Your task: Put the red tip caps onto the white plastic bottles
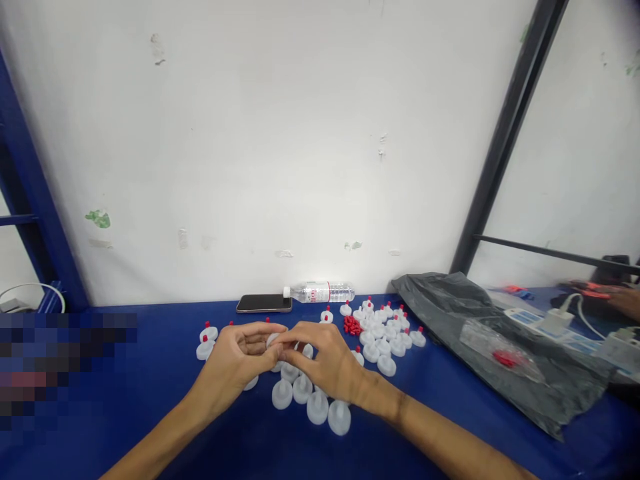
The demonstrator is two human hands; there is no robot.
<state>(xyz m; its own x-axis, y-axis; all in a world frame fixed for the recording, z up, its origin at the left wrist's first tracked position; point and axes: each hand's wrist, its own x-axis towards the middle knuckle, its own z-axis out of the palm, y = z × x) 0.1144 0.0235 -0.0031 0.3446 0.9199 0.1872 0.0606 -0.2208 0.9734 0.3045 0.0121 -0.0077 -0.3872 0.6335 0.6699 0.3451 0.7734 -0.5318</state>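
Note:
My left hand (245,353) is closed around a white plastic nozzle cap (273,339), mostly hidden by the fingers. Fingertips of my right hand (320,357) pinch together at the same cap, against the left thumb; whether they hold a small part there is hidden. Below the hands stand several white caps (303,389) with bare spouts. Toward the back right, a cluster of white caps (383,331), some with red tips, surrounds a small pile of red tips (353,325). More red-tipped caps (205,347) stand left of my left hand.
Along the wall lie a black phone (264,304) and a clear bottle (320,292) on its side. A dark grey plastic bag (465,340) covers the right side, with a clear packet of red pieces (503,353) on it. Beyond are a power strip (555,327) and another person's hand (625,301).

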